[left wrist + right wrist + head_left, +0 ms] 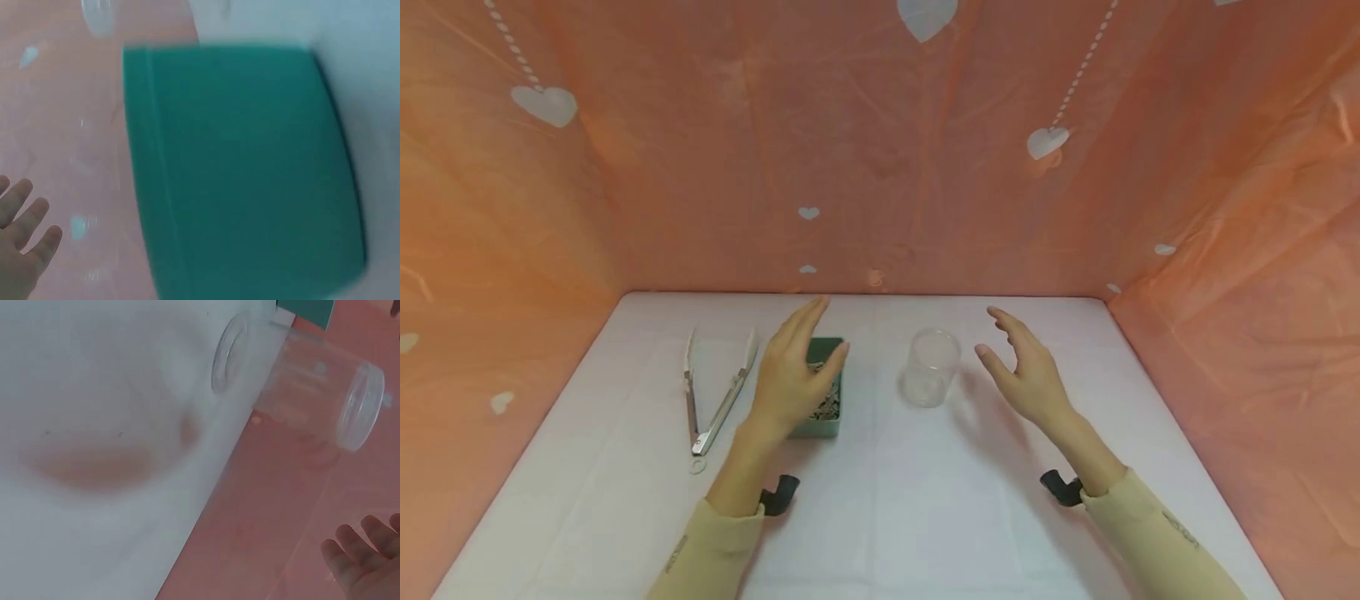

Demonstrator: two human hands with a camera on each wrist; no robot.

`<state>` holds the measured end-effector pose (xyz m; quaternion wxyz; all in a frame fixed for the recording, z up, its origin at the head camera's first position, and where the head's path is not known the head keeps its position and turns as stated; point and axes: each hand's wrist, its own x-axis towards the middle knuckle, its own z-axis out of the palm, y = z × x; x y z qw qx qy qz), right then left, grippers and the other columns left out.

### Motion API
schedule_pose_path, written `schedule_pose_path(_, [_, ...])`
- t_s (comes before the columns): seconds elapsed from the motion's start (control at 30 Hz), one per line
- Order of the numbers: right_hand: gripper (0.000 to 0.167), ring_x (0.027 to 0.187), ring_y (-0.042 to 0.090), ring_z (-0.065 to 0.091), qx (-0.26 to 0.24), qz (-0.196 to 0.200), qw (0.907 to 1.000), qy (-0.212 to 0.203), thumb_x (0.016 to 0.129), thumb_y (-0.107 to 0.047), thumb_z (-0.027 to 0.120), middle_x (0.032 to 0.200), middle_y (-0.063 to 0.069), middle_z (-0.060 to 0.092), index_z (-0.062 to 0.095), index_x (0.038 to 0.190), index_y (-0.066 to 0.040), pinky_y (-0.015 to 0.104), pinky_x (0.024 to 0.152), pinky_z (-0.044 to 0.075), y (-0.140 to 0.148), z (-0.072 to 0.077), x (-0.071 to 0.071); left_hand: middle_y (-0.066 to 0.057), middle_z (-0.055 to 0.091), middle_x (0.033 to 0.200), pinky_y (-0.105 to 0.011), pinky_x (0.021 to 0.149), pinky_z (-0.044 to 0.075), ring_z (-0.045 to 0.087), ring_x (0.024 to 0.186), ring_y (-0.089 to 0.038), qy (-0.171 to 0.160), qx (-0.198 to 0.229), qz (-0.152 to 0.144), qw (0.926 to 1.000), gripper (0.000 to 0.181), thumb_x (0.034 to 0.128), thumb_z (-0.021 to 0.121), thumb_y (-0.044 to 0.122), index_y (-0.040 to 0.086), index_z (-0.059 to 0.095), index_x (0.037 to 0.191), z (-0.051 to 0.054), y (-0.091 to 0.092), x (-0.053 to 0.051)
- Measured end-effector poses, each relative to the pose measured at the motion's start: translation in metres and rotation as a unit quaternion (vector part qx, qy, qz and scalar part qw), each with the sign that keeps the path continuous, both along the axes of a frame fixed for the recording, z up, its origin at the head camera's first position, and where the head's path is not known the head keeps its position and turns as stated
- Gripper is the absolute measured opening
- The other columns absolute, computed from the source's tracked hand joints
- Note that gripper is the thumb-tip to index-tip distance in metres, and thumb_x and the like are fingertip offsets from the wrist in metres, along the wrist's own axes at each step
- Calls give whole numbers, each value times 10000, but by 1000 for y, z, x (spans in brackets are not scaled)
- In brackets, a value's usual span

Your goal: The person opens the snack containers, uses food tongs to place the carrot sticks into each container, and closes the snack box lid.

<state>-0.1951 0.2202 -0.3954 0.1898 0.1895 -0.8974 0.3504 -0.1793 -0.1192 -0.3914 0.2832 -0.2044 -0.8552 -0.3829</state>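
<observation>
My left hand hovers over a green rectangular container, its fingers extended and thumb spread, holding nothing. The container holds small, mottled pieces, partly hidden behind the hand. In the left wrist view the green container's side fills the middle, with fingertips at lower left. To the right of it a clear plastic cup stands on the white table. My right hand is raised to the right of the cup, apart from it, with fingers extended. The right wrist view shows the cup and several fingers at lower right.
Metal tongs with pale tips lie spread on the left of the white table. Orange cloth with white hearts hangs behind the table and along both sides. A black wrist mount sits on each forearm.
</observation>
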Motion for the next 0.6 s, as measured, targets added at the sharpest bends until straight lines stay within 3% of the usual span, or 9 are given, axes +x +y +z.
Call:
schedule_pose_path(0.3, [643, 1420, 388, 479, 510, 334, 9964, -582, 1017, -297, 672, 1574, 159, 479, 430, 1568, -70, 600, 1135, 378, -23, 0, -2, -155, 478, 1573, -534, 1155, 384, 455, 1451, -338, -593, -233, -224, 9977, 743, 964, 743, 303, 29, 413, 1571, -9, 54, -4])
schedule_pose_path(0.43, [661, 1459, 390, 433, 764, 496, 9937, -646, 1014, -305, 673, 1577, 187, 469, 424, 1567, -44, 582, 1167, 347, -31, -4, -4, -150, 421, 1615, -537, 1172, 361, 416, 1478, -341, -1170, -350, -349, 9919, 851, 939, 777, 332, 50, 336, 1610, -13, 72, -5])
schedule_pose_path(0.6, [656, 1483, 374, 403, 916, 590, 9907, -819, 1017, -319, 658, 1598, 169, 448, 430, 1563, -35, 580, 1175, 335, -35, -11, -5, -149, 371, 1645, -536, 1186, 340, 376, 1503, -342, -1928, -388, -407, 9796, 946, 897, 816, 336, 62, 284, 1630, -23, 85, -5])
